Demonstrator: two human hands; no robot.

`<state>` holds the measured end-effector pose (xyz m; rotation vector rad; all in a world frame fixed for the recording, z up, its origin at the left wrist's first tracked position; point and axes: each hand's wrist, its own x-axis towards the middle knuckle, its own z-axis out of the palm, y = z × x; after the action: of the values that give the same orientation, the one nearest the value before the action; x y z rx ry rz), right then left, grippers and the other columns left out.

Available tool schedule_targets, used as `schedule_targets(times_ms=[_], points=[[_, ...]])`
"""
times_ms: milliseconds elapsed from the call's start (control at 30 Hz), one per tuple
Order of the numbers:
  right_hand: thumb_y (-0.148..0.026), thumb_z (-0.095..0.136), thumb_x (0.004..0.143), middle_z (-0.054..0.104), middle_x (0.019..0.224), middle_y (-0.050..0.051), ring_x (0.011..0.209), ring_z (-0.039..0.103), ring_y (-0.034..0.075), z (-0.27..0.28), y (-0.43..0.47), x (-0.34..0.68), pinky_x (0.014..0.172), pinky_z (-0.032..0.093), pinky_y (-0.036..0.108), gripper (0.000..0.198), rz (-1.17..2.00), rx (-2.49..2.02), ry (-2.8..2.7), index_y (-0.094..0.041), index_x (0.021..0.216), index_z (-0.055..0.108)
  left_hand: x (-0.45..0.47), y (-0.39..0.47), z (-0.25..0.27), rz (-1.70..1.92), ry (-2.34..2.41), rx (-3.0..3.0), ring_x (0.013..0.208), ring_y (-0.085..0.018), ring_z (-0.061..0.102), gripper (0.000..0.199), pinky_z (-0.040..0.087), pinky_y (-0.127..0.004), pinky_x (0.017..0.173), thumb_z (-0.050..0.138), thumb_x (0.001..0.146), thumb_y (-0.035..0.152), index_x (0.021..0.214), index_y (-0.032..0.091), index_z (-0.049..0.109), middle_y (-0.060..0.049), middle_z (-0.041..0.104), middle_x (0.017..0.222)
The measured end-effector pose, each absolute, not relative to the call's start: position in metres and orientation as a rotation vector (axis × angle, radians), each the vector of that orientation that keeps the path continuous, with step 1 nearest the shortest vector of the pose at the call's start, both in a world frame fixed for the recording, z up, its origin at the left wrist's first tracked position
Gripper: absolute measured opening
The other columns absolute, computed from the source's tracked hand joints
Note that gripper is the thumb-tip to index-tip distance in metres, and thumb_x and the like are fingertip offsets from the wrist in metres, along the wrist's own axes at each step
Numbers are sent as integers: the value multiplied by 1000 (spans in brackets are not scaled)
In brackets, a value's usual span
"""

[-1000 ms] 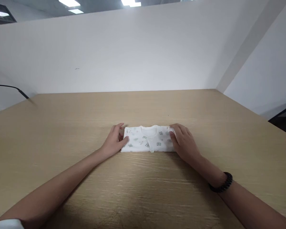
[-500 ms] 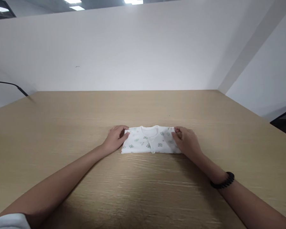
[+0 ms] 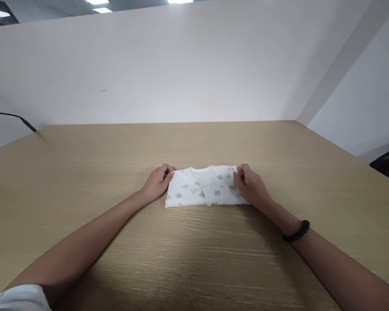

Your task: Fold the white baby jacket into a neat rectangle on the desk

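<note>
You have a shirt (image 3: 208, 188) of matt cloth, a wood-look table (image 3: 194, 246) with fine ridges and a faint sheen, a plastic-looking wristband (image 3: 297, 232) and a smooth, matt wall (image 3: 181, 69).

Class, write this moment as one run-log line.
left hand: pinches far left corner | right hand: pinches far right corner | printed garment: folded, on table
</note>
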<state>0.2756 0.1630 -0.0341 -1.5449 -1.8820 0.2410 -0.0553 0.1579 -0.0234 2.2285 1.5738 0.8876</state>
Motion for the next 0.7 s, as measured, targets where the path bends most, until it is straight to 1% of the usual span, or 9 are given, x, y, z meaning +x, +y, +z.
schedule_targets(times_ms=[100, 167, 233, 300, 367, 433, 500, 600, 700], points=[[-35, 43, 86, 55, 64, 0, 59, 51, 19, -36, 163, 277, 57, 33, 28, 12, 241, -1567, -1873, -24, 82, 41, -56, 161, -22, 878, 1603, 2249, 87, -26, 62, 23, 48, -41, 81, 43, 94, 38, 85, 21, 55, -7, 68, 88], [-34, 44, 85, 55, 64, -1, 57, 51, 19, -36, 162, 277, 56, 33, 28, 11, 243, -1578, -1865, -23, 88, 43, -56, 160, -21, 893, 1634, 2253, 93, -28, 61, 24, 46, -45, 88, 45, 93, 40, 87, 20, 57, -9, 68, 92], [-33, 45, 85, 53, 63, -2, 55, 51, 19, -36, 161, 277, 55, 34, 28, 16, 237, -1582, -1858, -22, 96, 45, -56, 157, -21, 891, 1664, 2268, 105, -30, 59, 28, 42, -48, 96, 46, 93, 44, 98, 20, 60, -10, 68, 103], [-30, 45, 84, 53, 64, -2, 56, 52, 19, -36, 159, 277, 55, 36, 28, 21, 211, -1575, -1857, -20, 102, 46, -56, 152, -22, 780, 1660, 2317, 119, -31, 53, 38, 37, -50, 104, 46, 93, 50, 116, 21, 58, -11, 64, 121], [-28, 46, 83, 56, 68, 1, 60, 54, 19, -37, 157, 277, 58, 39, 29, 23, 183, -1563, -1861, -19, 104, 47, -56, 147, -23, 593, 1628, 2378, 132, -32, 44, 51, 30, -53, 110, 44, 94, 56, 131, 22, 51, -11, 55, 139], [-25, 46, 82, 60, 76, 4, 66, 57, 21, -38, 156, 277, 61, 43, 30, 23, 164, -1556, -1862, -18, 104, 49, -56, 142, -23, 514, 1629, 2395, 139, -33, 35, 59, 24, -56, 113, 40, 95, 59, 141, 22, 43, -12, 45, 149], [-23, 45, 82, 64, 86, 9, 75, 61, 22, -38, 156, 278, 67, 48, 33, 24, 148, -1550, -1858, -18, 105, 50, -56, 138, -22, 628, 1665, 2384, 144, -33, 29, 63, 21, -56, 115, 35, 97, 58, 148, 20, 34, -14, 38, 154], [-22, 44, 84, 64, 108, 17, 98, 61, 27, -36, 155, 280, 85, 50, 39, 28, 106, -1515, -1877, -15, 111, 51, -51, 128, -17, 807, 1572, 2451, 148, -33, 20, 67, 16, -55, 117, 32, 99, 54, 154, 18, 21, -16, 28, 159], [-28, 39, 92, 58, 129, 21, 125, 50, 29, -33, 150, 279, 104, 42, 44, 36, 12, -1483, -2018, -13, 122, 51, -42, 115, -11, 601, 1309, 2625, 150, -31, 14, 71, 9, -53, 120, 38, 98, 53, 157, 20, 16, -14, 21, 161]])
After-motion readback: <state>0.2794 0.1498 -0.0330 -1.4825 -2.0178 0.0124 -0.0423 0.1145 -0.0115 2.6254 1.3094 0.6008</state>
